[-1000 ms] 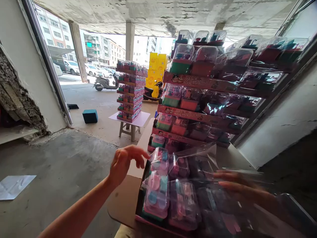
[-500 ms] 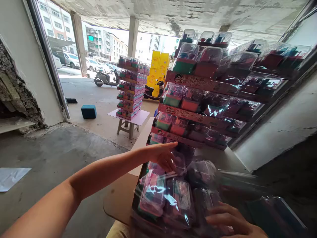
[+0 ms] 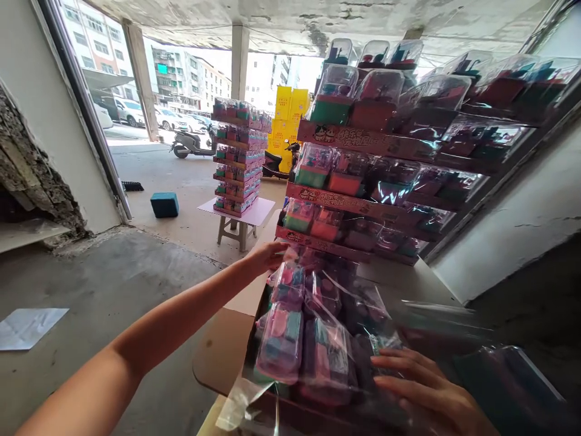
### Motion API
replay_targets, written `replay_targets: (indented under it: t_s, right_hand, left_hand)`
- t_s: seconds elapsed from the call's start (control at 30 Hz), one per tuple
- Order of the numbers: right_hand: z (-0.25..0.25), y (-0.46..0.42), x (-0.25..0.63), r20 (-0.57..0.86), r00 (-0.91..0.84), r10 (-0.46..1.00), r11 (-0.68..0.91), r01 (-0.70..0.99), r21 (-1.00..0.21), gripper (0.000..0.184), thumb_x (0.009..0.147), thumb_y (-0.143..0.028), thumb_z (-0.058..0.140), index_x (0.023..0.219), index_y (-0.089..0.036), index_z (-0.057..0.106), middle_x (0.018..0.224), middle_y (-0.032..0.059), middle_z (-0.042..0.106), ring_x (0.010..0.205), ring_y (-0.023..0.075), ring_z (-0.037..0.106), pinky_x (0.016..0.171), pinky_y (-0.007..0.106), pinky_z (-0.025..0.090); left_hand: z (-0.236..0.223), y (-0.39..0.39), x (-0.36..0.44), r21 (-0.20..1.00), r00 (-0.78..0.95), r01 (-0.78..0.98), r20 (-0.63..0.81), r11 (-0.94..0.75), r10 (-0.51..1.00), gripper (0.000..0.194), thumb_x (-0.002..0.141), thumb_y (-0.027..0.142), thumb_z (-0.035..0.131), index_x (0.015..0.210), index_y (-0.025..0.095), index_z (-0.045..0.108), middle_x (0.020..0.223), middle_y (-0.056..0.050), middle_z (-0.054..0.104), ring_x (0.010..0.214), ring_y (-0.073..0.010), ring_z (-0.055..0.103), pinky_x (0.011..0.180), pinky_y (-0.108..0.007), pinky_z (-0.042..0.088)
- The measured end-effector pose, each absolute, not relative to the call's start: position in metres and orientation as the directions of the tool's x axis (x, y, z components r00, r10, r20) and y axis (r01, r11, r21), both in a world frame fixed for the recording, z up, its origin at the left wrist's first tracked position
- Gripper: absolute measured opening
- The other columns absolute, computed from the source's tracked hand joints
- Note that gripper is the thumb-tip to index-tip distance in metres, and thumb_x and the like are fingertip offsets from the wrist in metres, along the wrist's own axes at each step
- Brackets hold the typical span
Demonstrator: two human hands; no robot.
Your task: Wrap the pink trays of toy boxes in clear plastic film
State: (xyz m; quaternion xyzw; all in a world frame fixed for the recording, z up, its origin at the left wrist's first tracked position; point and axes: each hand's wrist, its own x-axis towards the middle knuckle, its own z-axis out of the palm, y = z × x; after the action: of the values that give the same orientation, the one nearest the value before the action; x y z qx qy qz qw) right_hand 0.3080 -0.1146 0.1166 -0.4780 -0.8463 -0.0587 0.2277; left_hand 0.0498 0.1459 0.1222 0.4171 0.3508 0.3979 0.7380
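A tray of small boxed toys [image 3: 290, 339] in clear plastic wrap lies in front of me on a brown cardboard surface [image 3: 222, 357]. My left hand [image 3: 267, 257] reaches over the tray's far left corner, its fingers curled at the plastic wrap there. My right hand [image 3: 422, 387] rests on the near right part of the tray, fingers spread flat on the wrap. A loose flap of clear wrap [image 3: 245, 396] hangs off the tray's near left corner.
A tall stack of similar toy trays [image 3: 363, 151] stands just behind the tray. A second stack [image 3: 238, 160] sits on a pink-topped stool [image 3: 236, 221] further out. A blue box [image 3: 164, 204] and a white sheet [image 3: 27, 327] lie on the concrete floor. Scooters and cars stand outside.
My left hand has moved from the tray's left side to its far left corner. My right hand has come down onto the tray's near right part. The wrap has shifted.
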Motion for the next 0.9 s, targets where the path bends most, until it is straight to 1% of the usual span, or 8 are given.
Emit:
replay_targets:
  t_s: [0.23, 0.33, 0.4, 0.47, 0.57, 0.67, 0.8, 0.9]
  right_hand:
    - [0.106, -0.107, 0.303, 0.427, -0.371, 0.825, 0.534, 0.759, -0.372, 0.030, 0.083, -0.027, 0.053, 0.106, -0.043, 0.065, 0.108, 0.0010, 0.068, 0.109, 0.0247, 0.059, 0.091, 0.045, 0.050]
    - [0.110, -0.105, 0.306, 0.356, -0.402, 0.844, 0.529, 0.733, -0.428, 0.024, 0.084, -0.030, 0.056, 0.104, -0.036, 0.068, 0.109, 0.0048, 0.068, 0.109, 0.0249, 0.059, 0.093, 0.043, 0.048]
    - [0.113, -0.108, 0.306, 0.329, -0.399, 0.856, 0.512, 0.742, -0.432, 0.024, 0.085, -0.032, 0.055, 0.104, -0.035, 0.068, 0.110, 0.0057, 0.067, 0.111, 0.0257, 0.058, 0.095, 0.045, 0.046]
    - [0.114, -0.115, 0.306, 0.328, -0.349, 0.878, 0.469, 0.763, -0.444, 0.024, 0.086, -0.036, 0.052, 0.102, -0.035, 0.069, 0.113, 0.0063, 0.066, 0.115, 0.0273, 0.055, 0.099, 0.049, 0.042]
    - [0.112, -0.126, 0.306, 0.338, -0.241, 0.910, 0.389, 0.781, -0.489, 0.024, 0.086, -0.038, 0.050, 0.097, -0.034, 0.072, 0.115, 0.0066, 0.065, 0.120, 0.0283, 0.050, 0.103, 0.051, 0.036]
    - [0.105, -0.134, 0.311, 0.363, -0.209, 0.908, 0.386, 0.756, -0.529, 0.022, 0.084, -0.036, 0.054, 0.098, -0.035, 0.071, 0.118, 0.0054, 0.063, 0.123, 0.0274, 0.048, 0.101, 0.044, 0.041]
    - [0.091, -0.146, 0.312, 0.392, -0.210, 0.896, 0.418, 0.699, -0.580, 0.024, 0.078, -0.037, 0.061, 0.100, -0.036, 0.070, 0.123, 0.0048, 0.061, 0.123, 0.0277, 0.048, 0.094, 0.035, 0.048]
    - [0.079, -0.164, 0.303, 0.392, 0.189, 0.901, 0.189, 0.641, -0.744, 0.028, 0.078, -0.042, 0.061, 0.102, -0.031, 0.070, 0.129, 0.0057, 0.055, 0.124, 0.0288, 0.046, 0.099, 0.038, 0.044]
  left_hand:
    - [0.119, 0.141, 0.032, 0.975, 0.376, 0.048, -0.217, 0.215, 0.901, 0.043, 0.079, 0.049, 0.054, 0.064, 0.011, 0.064, 0.060, -0.004, 0.059, 0.035, -0.0050, 0.040, 0.036, -0.020, 0.033]
    - [0.119, 0.146, 0.045, 0.965, 0.397, 0.241, -0.196, 0.104, 0.897, 0.036, 0.072, 0.045, 0.065, 0.070, 0.010, 0.065, 0.054, 0.001, 0.051, 0.036, -0.0063, 0.039, 0.036, -0.021, 0.030]
    - [0.117, 0.148, 0.052, 0.944, 0.394, 0.331, -0.125, -0.013, 0.911, 0.030, 0.066, 0.035, 0.073, 0.082, 0.010, 0.067, 0.061, 0.000, 0.054, 0.047, -0.0113, 0.051, 0.045, -0.024, 0.041]
    - [0.115, 0.146, 0.055, 0.911, 0.382, 0.386, -0.012, -0.147, 0.924, 0.037, 0.064, 0.028, 0.075, 0.097, 0.012, 0.067, 0.083, -0.006, 0.061, 0.076, -0.0199, 0.062, 0.069, -0.031, 0.050]
    - [0.114, 0.132, 0.053, 0.849, 0.395, 0.417, 0.152, -0.325, 0.906, 0.048, 0.069, 0.025, 0.072, 0.115, 0.017, 0.061, 0.126, -0.011, 0.051, 0.120, -0.0261, 0.047, 0.103, -0.037, 0.035]
    - [0.116, 0.109, 0.048, 0.678, 0.551, 0.478, 0.265, -0.559, 0.792, 0.047, 0.079, 0.028, 0.063, 0.125, 0.023, 0.054, 0.140, -0.009, 0.044, 0.130, -0.0248, 0.038, 0.111, -0.041, 0.023]
    - [0.120, 0.089, 0.047, 0.385, 0.770, 0.520, 0.175, -0.762, 0.614, 0.043, 0.085, 0.037, 0.055, 0.128, 0.027, 0.052, 0.146, -0.008, 0.037, 0.137, -0.0281, 0.026, 0.113, -0.051, 0.013]
    - [0.123, 0.085, 0.044, 0.375, 0.792, 0.525, 0.112, -0.764, 0.600, 0.047, 0.088, 0.038, 0.051, 0.133, 0.025, 0.046, 0.150, -0.011, 0.026, 0.140, -0.0277, 0.018, 0.113, -0.052, 0.010]
